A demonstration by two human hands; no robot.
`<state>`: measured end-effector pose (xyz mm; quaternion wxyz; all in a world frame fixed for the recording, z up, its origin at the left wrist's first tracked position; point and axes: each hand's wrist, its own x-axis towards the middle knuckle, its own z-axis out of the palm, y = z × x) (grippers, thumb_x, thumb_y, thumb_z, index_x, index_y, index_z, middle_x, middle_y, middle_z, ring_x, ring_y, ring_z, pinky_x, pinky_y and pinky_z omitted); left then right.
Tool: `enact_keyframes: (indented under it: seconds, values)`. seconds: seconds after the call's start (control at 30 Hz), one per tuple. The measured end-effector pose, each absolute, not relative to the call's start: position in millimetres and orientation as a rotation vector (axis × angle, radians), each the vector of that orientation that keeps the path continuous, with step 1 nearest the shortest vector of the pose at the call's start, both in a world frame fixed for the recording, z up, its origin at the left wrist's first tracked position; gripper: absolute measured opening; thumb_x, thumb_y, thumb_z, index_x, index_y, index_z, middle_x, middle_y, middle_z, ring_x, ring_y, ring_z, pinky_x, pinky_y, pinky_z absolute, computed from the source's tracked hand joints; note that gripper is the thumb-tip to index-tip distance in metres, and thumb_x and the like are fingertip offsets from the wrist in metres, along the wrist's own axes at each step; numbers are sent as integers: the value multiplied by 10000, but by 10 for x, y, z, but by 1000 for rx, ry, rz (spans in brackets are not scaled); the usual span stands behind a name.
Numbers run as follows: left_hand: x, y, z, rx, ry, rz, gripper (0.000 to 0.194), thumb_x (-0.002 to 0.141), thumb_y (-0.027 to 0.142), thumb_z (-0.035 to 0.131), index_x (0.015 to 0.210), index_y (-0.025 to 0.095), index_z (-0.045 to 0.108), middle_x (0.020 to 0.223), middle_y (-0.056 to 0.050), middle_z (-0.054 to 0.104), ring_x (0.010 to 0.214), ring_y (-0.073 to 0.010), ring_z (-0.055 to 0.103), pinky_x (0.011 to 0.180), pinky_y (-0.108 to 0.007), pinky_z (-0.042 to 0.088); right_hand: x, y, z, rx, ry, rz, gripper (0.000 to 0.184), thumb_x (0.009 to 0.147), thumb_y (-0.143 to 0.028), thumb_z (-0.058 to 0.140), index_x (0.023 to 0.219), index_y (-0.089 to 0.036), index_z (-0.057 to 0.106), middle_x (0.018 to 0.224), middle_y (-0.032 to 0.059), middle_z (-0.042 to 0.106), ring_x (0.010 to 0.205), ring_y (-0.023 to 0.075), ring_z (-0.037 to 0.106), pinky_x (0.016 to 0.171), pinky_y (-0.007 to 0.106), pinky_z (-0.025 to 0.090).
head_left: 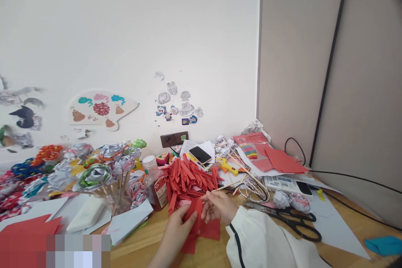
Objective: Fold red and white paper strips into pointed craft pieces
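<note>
A strip of red paper stands between the hands, with my left hand closed on it, thumb in front. My right hand, its fingers curled together, is at the strip's right edge; what lies in its fingers is hidden. Just above the right knuckles a thin wooden stick shows, and I cannot tell if the hand touches it. Another piece of red paper lies flat on the wooden table under the right hand. Directly behind the hands is a heap of folded red paper strips.
Black-handled scissors lie right of the right sleeve. A bottle and a cup of sticks stand left. Paper flowers crowd the left back. Behind are a phone, a yellow glue gun and red sheets.
</note>
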<state>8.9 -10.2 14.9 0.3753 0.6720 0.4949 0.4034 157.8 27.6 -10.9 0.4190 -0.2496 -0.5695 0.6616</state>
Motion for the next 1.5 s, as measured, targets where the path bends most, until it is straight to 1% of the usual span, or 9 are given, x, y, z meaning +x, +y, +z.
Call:
enact_keyframes:
  seconds: [0.1,0.3,0.5,0.73,0.97,1.1,1.27,1.43,1.5]
  values:
    - [94,-100,136,1664,1223,1027,257,658,382,497,657,135,568,586,-13,597,578,-180,549,563,-272,428,1591,285,-115,-622,-1483,1660,388,692,-474,476,793,-102,527,544,9,546,424,71,485,454,204,381]
    - [98,-110,114,1665,1196,1050,209,638,328,535,689,130,580,640,-26,607,602,-174,551,563,-254,431,1611,299,-132,-800,-1613,1413,351,629,-438,562,771,-117,550,516,-26,500,429,60,446,431,183,347]
    - [122,-126,95,1547,1184,957,310,684,418,453,739,127,546,572,-2,569,441,-142,526,427,-237,408,1607,330,-184,-860,-1626,1328,297,580,-392,619,702,-127,558,552,-22,502,485,73,444,474,197,357]
    - [132,-150,166,1786,1265,1036,289,682,389,480,622,126,584,619,-11,594,598,-154,517,555,-225,399,1598,326,-187,-857,-1634,1263,285,566,-390,629,665,-132,561,573,-14,516,517,87,456,510,210,368]
    - [128,-142,150,1658,1257,1007,315,654,423,495,644,119,577,570,-5,582,491,-134,506,458,-214,396,1630,311,-130,-816,-1677,1317,323,646,-440,538,695,-123,578,555,-12,512,505,83,451,507,206,364]
    - [146,-163,158,1636,1255,1031,274,642,388,526,638,118,576,567,-5,579,506,-131,509,479,-210,398,1626,307,-114,-829,-1671,1250,274,614,-393,586,675,-126,580,574,-12,518,526,83,450,514,200,357]
    - [172,-184,149,1533,1212,978,289,665,392,495,744,123,565,572,-9,596,460,-134,521,446,-221,402,1616,325,-136,-881,-1687,1181,241,592,-364,611,663,-136,578,593,-11,528,540,89,455,522,202,356]
    - [172,-182,154,1595,1189,1012,282,668,381,500,742,120,577,666,-36,632,593,-162,556,544,-238,429,1596,313,-151,-888,-1671,1162,241,594,-363,609,636,-129,573,586,-6,531,538,91,456,517,203,359]
    - [179,-188,159,1578,1202,992,286,659,397,507,729,124,562,620,-24,622,526,-152,555,494,-235,426,1591,294,-138,-888,-1667,1164,250,594,-369,608,639,-126,573,571,-8,527,529,90,452,509,201,357]
